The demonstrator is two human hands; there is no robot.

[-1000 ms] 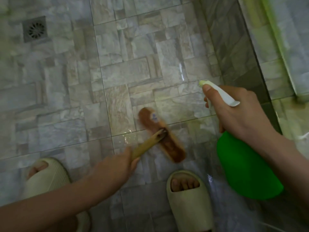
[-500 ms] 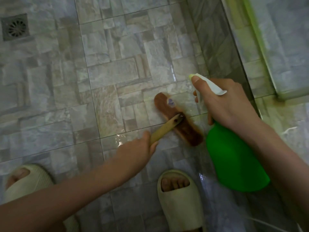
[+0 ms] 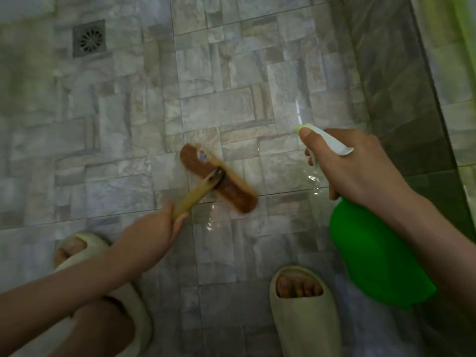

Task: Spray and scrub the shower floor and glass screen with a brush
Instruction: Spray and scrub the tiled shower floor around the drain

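Wet tiled shower floor (image 3: 231,73), scrubbing and spraying going on.
The left hand (image 3: 149,235) is gripping the handle of the brush (image 3: 219,181), seemingly stiff and light, its head pressing the slippery centre tiles; a sandal (image 3: 304,318) is standing near; the right hand (image 3: 353,166) is clasping the green spray bottle (image 3: 373,253); the glass screen (image 3: 448,81) is rising at the right.

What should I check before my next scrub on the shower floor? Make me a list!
1. The left hand has a firm grip on the brush handle: ok.
2. The brush head is down on the floor tiles: ok.
3. The right hand holds the spray bottle: ok.
4. There is a wet patch beside the brush: ok.
5. The left slipper and right slipper are on the feet: ok.
6. Liquid left in the bottle: cannot tell, since the green plastic hides it.
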